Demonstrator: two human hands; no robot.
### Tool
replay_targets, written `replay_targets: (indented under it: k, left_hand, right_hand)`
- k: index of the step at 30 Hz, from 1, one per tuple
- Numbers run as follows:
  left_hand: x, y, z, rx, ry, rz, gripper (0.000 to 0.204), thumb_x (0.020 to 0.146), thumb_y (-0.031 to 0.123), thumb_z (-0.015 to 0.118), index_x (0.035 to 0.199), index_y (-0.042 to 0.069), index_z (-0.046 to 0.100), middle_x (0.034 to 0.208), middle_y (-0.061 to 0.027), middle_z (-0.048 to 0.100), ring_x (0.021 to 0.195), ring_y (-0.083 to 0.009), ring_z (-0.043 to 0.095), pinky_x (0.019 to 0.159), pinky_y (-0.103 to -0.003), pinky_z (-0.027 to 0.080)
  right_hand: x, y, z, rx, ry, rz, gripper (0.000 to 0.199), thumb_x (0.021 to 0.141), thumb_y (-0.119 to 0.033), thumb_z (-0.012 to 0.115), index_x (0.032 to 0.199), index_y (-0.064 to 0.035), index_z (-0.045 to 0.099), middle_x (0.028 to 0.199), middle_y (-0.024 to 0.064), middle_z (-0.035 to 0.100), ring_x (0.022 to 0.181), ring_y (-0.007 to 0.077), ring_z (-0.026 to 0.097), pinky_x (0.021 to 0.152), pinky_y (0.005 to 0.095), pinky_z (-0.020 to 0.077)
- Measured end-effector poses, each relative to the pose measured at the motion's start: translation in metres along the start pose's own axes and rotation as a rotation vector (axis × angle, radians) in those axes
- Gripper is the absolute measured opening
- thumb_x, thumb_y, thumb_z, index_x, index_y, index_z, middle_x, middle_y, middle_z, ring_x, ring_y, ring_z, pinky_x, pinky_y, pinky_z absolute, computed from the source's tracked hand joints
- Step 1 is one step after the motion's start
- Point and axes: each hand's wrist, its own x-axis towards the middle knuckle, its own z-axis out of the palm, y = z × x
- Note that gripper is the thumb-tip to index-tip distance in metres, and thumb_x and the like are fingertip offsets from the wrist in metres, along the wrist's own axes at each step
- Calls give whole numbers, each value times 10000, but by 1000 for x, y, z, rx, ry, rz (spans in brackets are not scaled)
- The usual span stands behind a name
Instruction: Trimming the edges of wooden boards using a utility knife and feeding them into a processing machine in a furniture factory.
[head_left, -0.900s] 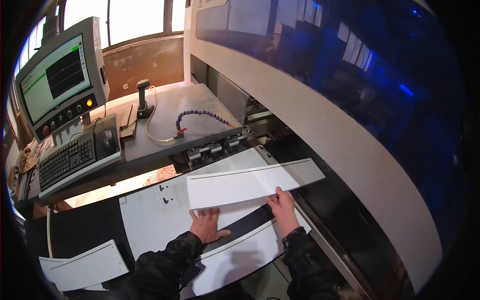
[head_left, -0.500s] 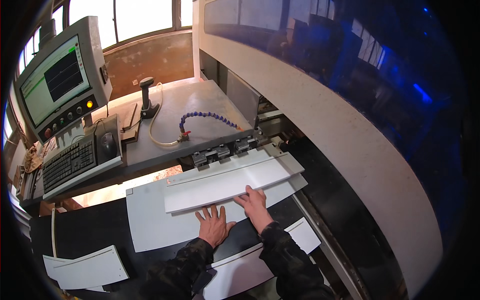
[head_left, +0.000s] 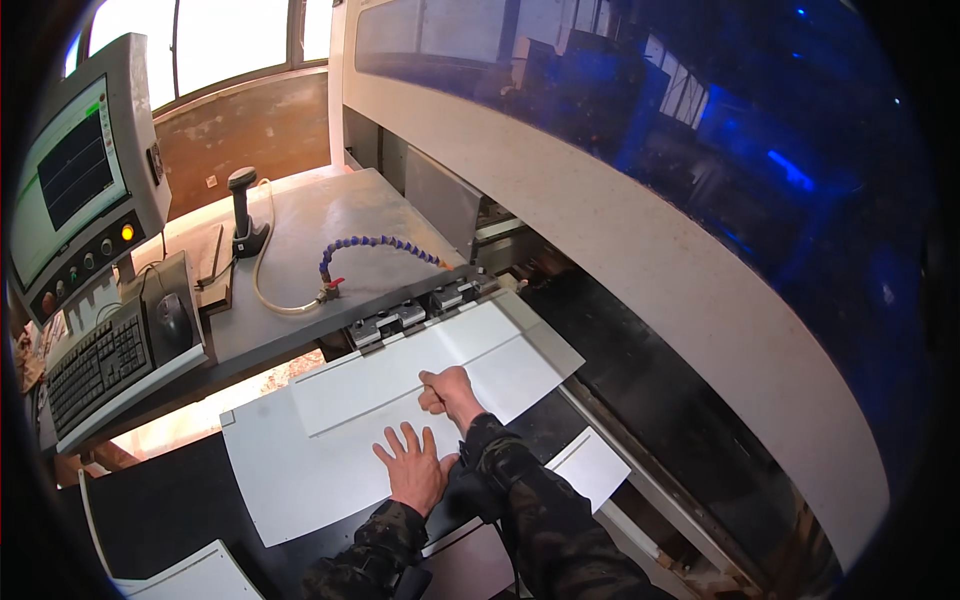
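My left hand (head_left: 415, 475) is open, fingers spread flat, on the near edge of a large white panel (head_left: 290, 480). On top of that panel lies a narrower long white panel (head_left: 375, 387), its far side up by the metal clamps (head_left: 390, 325). My right hand (head_left: 452, 393) is closed, fingers curled in, with its knuckles at the near edge of the narrow panel. I see nothing held inside it.
A grey metal table (head_left: 330, 215) carries a barcode scanner (head_left: 243, 215) and a blue segmented hose (head_left: 375, 242). Left of it stand a keyboard (head_left: 100, 370), mouse (head_left: 172, 322) and monitor (head_left: 75, 170). A machine cover (head_left: 600, 175) curves along the right. More white panels (head_left: 590, 467) lie nearby.
The narrow panel has moved away from me, closer to the clamps. My right hand has gone from outstretched fingers to curled ones. The whole view has shifted to the right.
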Motion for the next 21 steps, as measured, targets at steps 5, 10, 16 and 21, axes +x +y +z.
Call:
replay_targets:
  k: [5,10,16,21]
  left_hand:
    - [-4,-5,13,-13,50,6,778,1042,618,678,1546,29,613,1614,-309,520,1534,-620,359,1146,-861,278]
    - [-5,-15,9,-10,74,-8,778,1038,630,672,1537,35,621,1612,-303,522,1527,-631,359,1138,-872,268]
    - [-2,-13,0,-47,41,24,718,1035,521,722,1550,39,588,1594,-325,489,1490,-644,384,1101,-853,321]
    - [-2,-28,11,5,23,-25,797,1024,613,687,1563,33,596,1628,-296,507,1552,-632,333,1165,-871,254]
  right_hand:
    - [9,0,-4,-11,91,4,388,1014,-165,759,678,-40,610,597,117,648,431,164,508,391,362,334]
    - [-4,-10,19,-108,178,48,396,1044,-123,734,698,-73,547,581,116,577,430,162,446,407,367,266]
    - [2,-5,15,-60,228,30,373,1046,-129,735,727,-47,561,582,118,580,433,175,458,404,373,293]
    - [17,2,37,-37,180,40,365,1054,-154,738,754,-6,591,593,148,607,433,202,492,393,388,329]
